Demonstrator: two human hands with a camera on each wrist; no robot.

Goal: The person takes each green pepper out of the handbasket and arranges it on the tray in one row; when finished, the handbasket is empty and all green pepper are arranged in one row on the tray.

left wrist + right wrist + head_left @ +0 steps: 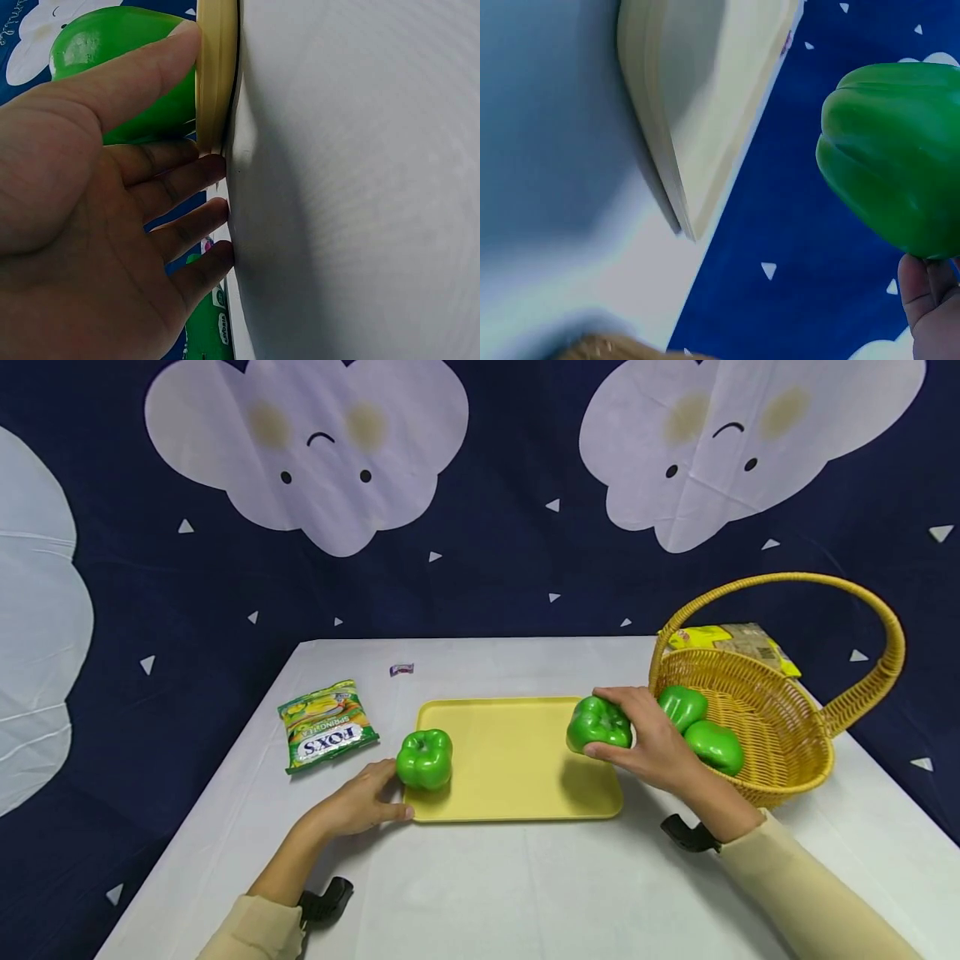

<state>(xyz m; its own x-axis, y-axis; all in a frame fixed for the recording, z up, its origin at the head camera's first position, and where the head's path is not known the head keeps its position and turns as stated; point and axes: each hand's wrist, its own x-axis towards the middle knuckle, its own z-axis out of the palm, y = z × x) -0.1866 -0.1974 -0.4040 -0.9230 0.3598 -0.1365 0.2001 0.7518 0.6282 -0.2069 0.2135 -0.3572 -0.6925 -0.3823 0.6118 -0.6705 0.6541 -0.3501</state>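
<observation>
My right hand (pixel 656 739) grips a green bell pepper (pixel 597 724) in the air over the right end of the yellow tray (pixel 517 760), thumb on its near side. In the right wrist view the held pepper (pixel 900 157) shows large, apart from the tray rim (pixel 649 82). A second bell pepper (pixel 424 760) stands on the tray's left end. Beside it, my left hand (pixel 360 802) rests at the tray's near left corner. The left wrist view shows its thumb (pixel 142 75) at the tray rim and its other fingers spread, fairly straight, against the table.
A wicker basket (pixel 813 768) with a tall handle stands at the right, with two green bell peppers (pixel 716 747) inside. A yellow packet (pixel 738 643) lies behind it. On the left are a Fox's candy bag (pixel 326 727) and a small wrapped candy (pixel 401 669).
</observation>
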